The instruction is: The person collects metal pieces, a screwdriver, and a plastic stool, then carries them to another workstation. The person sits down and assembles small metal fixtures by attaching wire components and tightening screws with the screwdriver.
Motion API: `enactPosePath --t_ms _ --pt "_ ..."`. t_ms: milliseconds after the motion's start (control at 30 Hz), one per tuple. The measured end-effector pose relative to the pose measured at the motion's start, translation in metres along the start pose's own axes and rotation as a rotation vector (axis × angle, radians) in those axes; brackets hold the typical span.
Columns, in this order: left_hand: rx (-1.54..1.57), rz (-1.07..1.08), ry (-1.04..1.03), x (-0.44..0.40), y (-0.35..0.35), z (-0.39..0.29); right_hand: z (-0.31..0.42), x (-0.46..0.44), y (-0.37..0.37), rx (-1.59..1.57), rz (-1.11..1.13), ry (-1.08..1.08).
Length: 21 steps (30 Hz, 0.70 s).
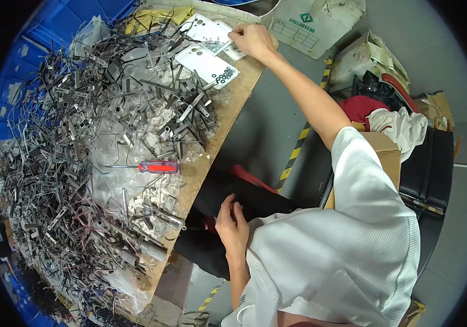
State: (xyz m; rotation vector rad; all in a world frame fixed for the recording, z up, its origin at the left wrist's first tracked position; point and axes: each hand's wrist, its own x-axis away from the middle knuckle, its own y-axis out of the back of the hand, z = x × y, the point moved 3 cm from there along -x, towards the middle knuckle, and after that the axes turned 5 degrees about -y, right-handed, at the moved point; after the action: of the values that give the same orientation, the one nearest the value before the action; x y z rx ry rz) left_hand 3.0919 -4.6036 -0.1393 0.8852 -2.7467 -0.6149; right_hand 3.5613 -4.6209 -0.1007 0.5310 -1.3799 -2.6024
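White, flat, phone-shaped trays (192,57) with rounded corners lie close together near the edge of the tan wooden table (192,177) in the head view, one bearing small black rings (226,73), another a scatter of tiny shiny parts (214,44); over them the right hand (247,41) has its fingertips drawn narrow, whether around anything I cannot tell, while the left hand (232,226) is loosely half-curled and empty beside the table

The right arm (312,101) extends toward the top centre, its right hand (255,41) bending its fingers downward. Below centre, the left hand (233,228) hovers, fingers loosely curled.
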Motion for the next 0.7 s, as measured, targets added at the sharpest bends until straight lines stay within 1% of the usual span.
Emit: enactPosePath --t_ms 133,200,333,433,600,700 --pt "-0.06 -0.026 -0.059 0.003 -0.001 0.011 -0.008 0.001 0.002 -0.004 0.0 0.031" --pt "-0.058 -0.02 -0.05 0.005 -0.001 0.016 -0.015 0.005 0.002 -0.004 -0.006 0.043" --pt "-0.052 -0.028 -0.028 0.005 0.001 0.017 -0.027 0.01 0.012 -0.058 -0.072 0.138" --pt "-0.053 -0.037 -0.019 0.005 0.002 0.018 -0.028 0.018 0.021 0.032 0.121 0.217" --pt "-0.054 -0.026 -0.03 0.004 0.0 0.015 -0.017 0.013 0.024 0.156 0.217 0.209" --pt "-0.051 -0.031 -0.046 0.003 0.0 0.013 -0.009 0.001 0.022 0.348 0.295 0.21"
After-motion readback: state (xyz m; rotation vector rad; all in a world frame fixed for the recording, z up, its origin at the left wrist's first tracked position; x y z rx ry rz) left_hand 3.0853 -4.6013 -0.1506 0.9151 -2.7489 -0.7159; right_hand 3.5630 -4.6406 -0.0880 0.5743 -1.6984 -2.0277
